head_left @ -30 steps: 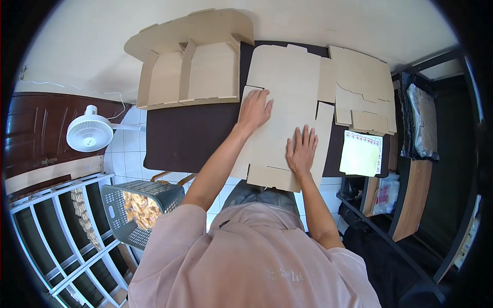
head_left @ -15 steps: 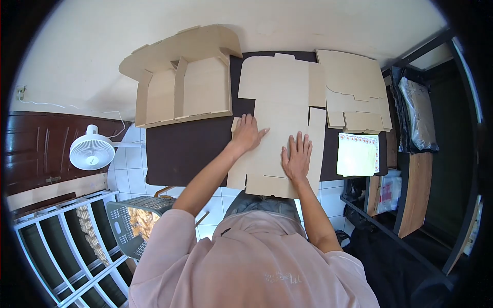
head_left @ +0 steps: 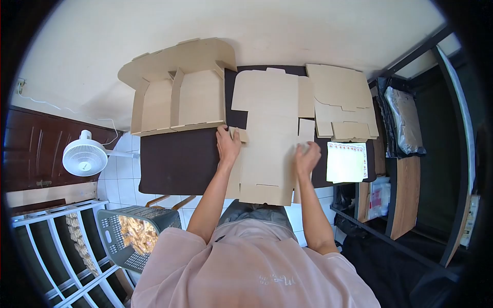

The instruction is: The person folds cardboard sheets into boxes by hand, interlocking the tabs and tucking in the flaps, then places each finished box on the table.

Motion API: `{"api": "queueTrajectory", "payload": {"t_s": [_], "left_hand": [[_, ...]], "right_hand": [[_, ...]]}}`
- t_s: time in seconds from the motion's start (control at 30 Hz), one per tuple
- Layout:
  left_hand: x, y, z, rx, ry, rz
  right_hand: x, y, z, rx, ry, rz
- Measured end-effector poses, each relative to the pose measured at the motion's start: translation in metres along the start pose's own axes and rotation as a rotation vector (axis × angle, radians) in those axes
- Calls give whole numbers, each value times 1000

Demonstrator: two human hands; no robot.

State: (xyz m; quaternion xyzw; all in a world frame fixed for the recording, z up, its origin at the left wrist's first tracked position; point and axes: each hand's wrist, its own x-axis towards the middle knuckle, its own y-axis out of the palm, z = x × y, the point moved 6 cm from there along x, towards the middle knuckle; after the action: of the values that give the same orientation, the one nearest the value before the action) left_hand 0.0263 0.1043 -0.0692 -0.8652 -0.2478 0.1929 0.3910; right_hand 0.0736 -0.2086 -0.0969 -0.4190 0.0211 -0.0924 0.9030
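Observation:
A flat, unfolded cardboard box (head_left: 269, 149) lies in front of me, its near edge reaching past the table edge. At its left side, my left hand (head_left: 227, 146) is closed around a small side flap, thumb on the inner side. My right hand (head_left: 307, 158) has its fingers bent over the right side flap, which stands partly raised along its crease. The fingertips of that hand are slightly blurred. Behind my left hand stands a folded cardboard box (head_left: 199, 97) with a divider and its lid up.
More flat cardboard (head_left: 341, 84) is stacked at the back right. Printed sheets (head_left: 346, 163) lie on the dark table (head_left: 174, 164) before it. A grey basket (head_left: 115, 233) and a white fan (head_left: 85, 156) are left; a shelf (head_left: 405, 200) stands right.
Both hands were lying flat on the cardboard; now they are at its two sides, fingers bent round the flaps. The right flap has tilted upward. The view has shifted slightly.

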Motion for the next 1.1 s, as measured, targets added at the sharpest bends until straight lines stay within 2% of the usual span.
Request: {"api": "queueTrajectory", "payload": {"t_s": [0.03, 0.07, 0.1, 0.13, 0.17, 0.23, 0.3, 0.4, 0.43, 0.5, 0.53, 0.57, 0.6, 0.63, 0.7, 0.73, 0.77, 0.8, 0.83, 0.9, 0.97, 1.0, 1.03, 1.1], "left_hand": [[10, 1, 4, -155, -78, 12], [15, 2, 8, -313, -156, 23], [17, 3, 8, -320, -154, 13], [19, 12, -2, -363, -91, 124], [19, 22, -12, -407, -29, 234], [11, 16, -34, -343, 83, 119], [16, 18, -36, -356, 54, 126], [44, 31, -19, -207, 105, 39], [56, 29, -16, -207, 45, 69], [73, 37, -12, -228, -92, 313], [74, 27, -20, -229, -92, 311], [69, 25, -26, -267, -159, 424], [63, 26, -30, -304, -226, 538], [66, 39, -21, -308, -223, 541], [75, 53, -12, -218, 11, 429], [71, 55, -9, -306, -73, 450], [67, 53, -7, -310, -76, 448], [64, 51, -5, -465, -128, 453], [60, 48, -4, -622, -181, 456], [44, 20, -19, -625, -170, 503], [30, 19, -27, -862, -228, 686], [23, 11, -32, -854, -246, 716], [20, 11, -34, -863, -239, 716], [12, 9, -39, -1174, -184, 701]], "right_hand": [[8, -13, -3, -57, 101, -52], [11, -19, 3, -52, 89, -54], [9, -23, -2, -113, 216, -7], [9, -26, -11, -174, 340, 38], [13, -29, -15, -173, 321, 33], [14, -25, -28, -234, 340, 148], [9, -30, -25, -254, 352, 150], [1, -35, -30, -289, 339, 113], [-2, -39, -28, -290, 329, 109], [-12, -36, -30, -338, 389, 264], [-17, -36, -32, -331, 391, 235], [-20, -37, -37, -332, 392, 235], [-22, -29, -41, -57, 355, 325], [-21, -27, -33, 217, 310, 409], [-20, -38, -22, 126, 258, 411], [-22, -50, -11, 251, 187, 329], [-25, -65, 1, 373, 112, 247], [-28, -79, 9, 400, 48, 196], [-32, -102, 29, 382, 6, 168], [-35, -147, 70, 324, -157, 164], [-34, -187, 101, 301, -256, 232], [-36, -210, 127, 244, -339, 260], [-36, -232, 156, 189, -425, 281], [-37, -272, 187, 84, -469, 351]]}}
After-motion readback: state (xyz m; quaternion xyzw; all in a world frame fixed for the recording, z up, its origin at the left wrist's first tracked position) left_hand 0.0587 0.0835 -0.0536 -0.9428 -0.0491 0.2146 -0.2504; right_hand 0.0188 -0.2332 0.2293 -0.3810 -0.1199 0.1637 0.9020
